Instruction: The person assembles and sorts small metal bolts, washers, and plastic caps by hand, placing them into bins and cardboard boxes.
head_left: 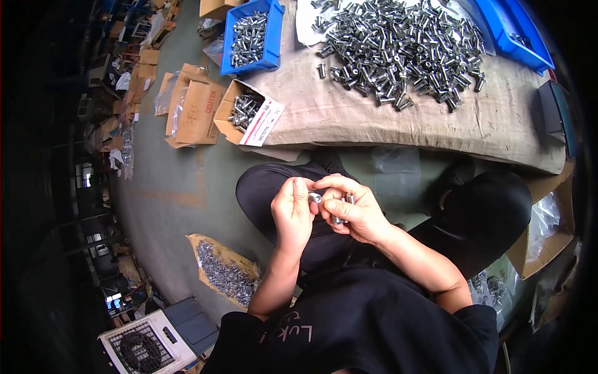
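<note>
Above my lap, my left hand (pixel 293 210) pinches a short shiny metal sleeve (pixel 314 197), its hollow end facing up toward me. My right hand (pixel 354 210) is closed round a few similar metal pieces (pixel 338 219); its index finger reaches across to the left fingertips. Just how many pieces lie in the right palm is hidden by the fingers. Beyond my knees, a large heap of the same metal pieces (pixel 398 53) is spread over a cloth-covered table (pixel 299 118).
A blue bin (pixel 274 40) and an opened carton (pixel 265 121), both with metal parts, stand at the table's left. Another blue bin (pixel 529 53) is at the far right. Small parts fill a carton (pixel 202 243) by my left elbow, near a fan unit (pixel 140 346). An open carton (pixel 551 249) holds plastic bags.
</note>
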Demonstrator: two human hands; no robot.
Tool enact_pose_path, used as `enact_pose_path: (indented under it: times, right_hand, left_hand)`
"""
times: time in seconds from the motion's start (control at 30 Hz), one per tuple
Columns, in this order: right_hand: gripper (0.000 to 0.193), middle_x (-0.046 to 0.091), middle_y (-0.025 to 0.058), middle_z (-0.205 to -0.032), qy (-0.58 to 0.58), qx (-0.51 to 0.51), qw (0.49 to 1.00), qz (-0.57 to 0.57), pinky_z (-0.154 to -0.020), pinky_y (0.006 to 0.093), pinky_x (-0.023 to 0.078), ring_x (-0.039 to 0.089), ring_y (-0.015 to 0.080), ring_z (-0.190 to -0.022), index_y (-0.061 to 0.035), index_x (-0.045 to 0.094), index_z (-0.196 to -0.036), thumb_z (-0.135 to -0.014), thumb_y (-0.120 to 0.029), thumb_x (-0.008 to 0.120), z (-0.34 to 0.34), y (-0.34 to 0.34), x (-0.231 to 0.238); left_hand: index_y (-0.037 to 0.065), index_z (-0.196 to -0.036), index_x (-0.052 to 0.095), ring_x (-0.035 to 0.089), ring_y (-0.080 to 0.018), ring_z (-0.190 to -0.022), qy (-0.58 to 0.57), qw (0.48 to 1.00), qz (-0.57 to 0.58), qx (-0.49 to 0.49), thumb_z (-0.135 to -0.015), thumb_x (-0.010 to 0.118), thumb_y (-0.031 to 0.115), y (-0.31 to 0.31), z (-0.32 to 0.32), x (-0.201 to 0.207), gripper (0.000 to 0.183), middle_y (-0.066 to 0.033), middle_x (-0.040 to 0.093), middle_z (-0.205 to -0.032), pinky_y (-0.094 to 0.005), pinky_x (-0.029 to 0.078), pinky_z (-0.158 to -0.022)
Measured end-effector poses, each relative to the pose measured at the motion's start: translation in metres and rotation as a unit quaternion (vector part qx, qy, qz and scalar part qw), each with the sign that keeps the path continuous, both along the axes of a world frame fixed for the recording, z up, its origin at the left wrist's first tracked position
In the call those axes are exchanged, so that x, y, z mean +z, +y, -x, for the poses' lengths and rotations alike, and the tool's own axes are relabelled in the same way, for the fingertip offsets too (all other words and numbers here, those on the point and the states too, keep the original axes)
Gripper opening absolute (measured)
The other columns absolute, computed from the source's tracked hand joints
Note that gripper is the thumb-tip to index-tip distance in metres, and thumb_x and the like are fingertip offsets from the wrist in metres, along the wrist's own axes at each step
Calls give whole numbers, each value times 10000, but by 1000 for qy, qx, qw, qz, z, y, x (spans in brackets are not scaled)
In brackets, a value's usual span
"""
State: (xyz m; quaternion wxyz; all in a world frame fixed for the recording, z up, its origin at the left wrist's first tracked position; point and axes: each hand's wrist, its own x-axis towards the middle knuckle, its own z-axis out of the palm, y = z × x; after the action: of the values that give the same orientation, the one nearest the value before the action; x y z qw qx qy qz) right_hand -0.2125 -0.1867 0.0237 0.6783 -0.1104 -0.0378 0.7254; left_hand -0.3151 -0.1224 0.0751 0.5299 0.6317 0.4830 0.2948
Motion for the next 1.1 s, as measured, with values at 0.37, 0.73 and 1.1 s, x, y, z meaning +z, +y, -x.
enact_pose_path:
  times: [0.37,0.73,1.1]
  right_hand:
    - [231,565,65,-706,-10,-32,997,74,-387,198,308,444,112,-461,-18,569,-926,-804,-210,610,-20,10,-21]
    - [100,574,83,-721,-126,-22,991,50,-399,201,401,492,100,-498,-6,560,-899,-813,-55,571,-11,11,-15]
    - [239,615,36,-770,-574,-205,792,-33,-604,228,421,528,92,-652,-37,604,-963,-734,-78,658,4,15,-12]
  left_hand:
    - [-37,-1113,443,550,-200,-807,-288,888,357,5,-909,394,127,24,18,-4,266,-129,544,-900,-319,471,-700]
    - [-53,-1238,293,364,-343,-1200,-343,869,350,64,-914,372,127,19,7,-4,379,-252,381,-1241,-456,314,-996]
    - [-90,-1262,259,349,-324,-1207,-289,928,223,71,-917,381,150,-1,-10,-12,438,-270,349,-1266,-411,292,-1012]
